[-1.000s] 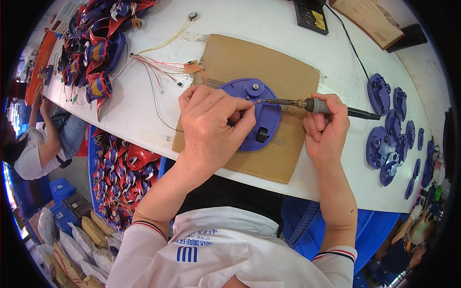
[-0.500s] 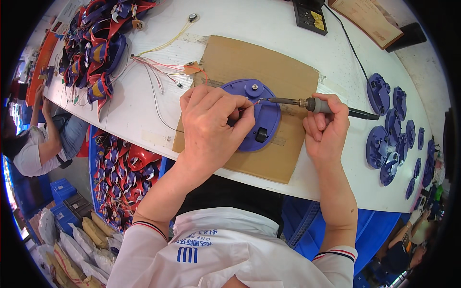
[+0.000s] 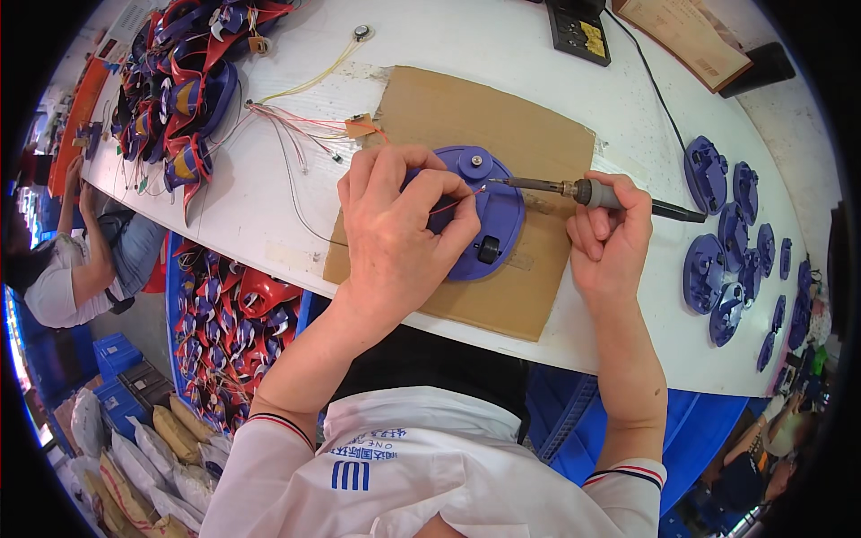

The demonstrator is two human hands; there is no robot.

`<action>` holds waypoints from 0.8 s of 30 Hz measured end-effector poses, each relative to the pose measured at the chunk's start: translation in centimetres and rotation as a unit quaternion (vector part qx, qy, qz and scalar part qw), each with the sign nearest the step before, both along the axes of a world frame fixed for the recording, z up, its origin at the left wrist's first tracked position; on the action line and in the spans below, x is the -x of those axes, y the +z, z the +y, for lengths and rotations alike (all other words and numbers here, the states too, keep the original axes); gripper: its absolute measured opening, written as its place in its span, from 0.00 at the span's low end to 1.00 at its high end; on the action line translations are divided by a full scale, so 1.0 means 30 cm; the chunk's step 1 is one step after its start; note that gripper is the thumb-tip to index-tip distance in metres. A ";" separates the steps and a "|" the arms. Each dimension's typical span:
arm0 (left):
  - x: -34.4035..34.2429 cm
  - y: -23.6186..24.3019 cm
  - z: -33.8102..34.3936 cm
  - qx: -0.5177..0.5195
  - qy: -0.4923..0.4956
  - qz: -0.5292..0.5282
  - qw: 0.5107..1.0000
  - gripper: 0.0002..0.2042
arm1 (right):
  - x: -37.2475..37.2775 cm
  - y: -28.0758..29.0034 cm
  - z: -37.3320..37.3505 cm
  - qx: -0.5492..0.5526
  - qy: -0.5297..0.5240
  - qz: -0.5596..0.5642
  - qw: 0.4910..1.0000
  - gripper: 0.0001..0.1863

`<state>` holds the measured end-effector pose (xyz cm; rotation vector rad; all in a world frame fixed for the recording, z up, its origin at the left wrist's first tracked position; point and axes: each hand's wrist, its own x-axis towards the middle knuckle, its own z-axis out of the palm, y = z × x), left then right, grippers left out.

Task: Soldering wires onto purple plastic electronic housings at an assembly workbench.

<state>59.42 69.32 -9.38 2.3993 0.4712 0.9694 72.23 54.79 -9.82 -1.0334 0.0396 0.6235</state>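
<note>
A soldering iron (image 3: 594, 194) with a grey and black handle is gripped in my right hand (image 3: 613, 224), its tip pointing left. That tip is close to the end of a thin red wire (image 3: 443, 209), which my left hand (image 3: 395, 224) pinches between thumb and forefinger. Beneath them a purple oval plastic part (image 3: 502, 211) lies on a sheet of brown cardboard (image 3: 484, 112). A round post with a screw and a small black piece (image 3: 488, 249) show on the part. My left hand covers its left side. Coloured wires (image 3: 291, 117) with a small orange-brown board (image 3: 360, 126) spread out beyond that hand.
Several purple oval parts (image 3: 705, 273) lie on the right of the white table (image 3: 305, 188). Red and purple assemblies (image 3: 184, 99) are heaped at the far left, with more in a bin (image 3: 238, 327) below. A black stand (image 3: 579, 34) is at the back. Another person (image 3: 81, 260) sits at left.
My left fingers have shifted and opened out slightly, so more of the red wire shows. The soldering iron has stayed almost where it was.
</note>
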 end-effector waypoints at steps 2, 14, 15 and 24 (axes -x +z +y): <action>0.001 -0.001 0.001 -0.007 0.001 0.007 1.000 0.06 | -0.001 -0.001 -0.001 -0.005 0.000 0.002 1.000 0.16; 0.174 0.042 0.016 0.018 -0.055 0.012 0.998 0.08 | 0.006 0.023 -0.005 -0.025 -0.008 0.000 1.000 0.16; 0.194 0.042 0.020 0.017 -0.052 0.014 0.998 0.08 | 0.009 0.024 -0.005 -0.027 -0.006 0.003 1.000 0.16; 0.264 -0.001 0.045 -0.036 -0.049 0.117 0.991 0.11 | 0.017 0.034 -0.018 -0.073 0.047 -0.042 0.995 0.16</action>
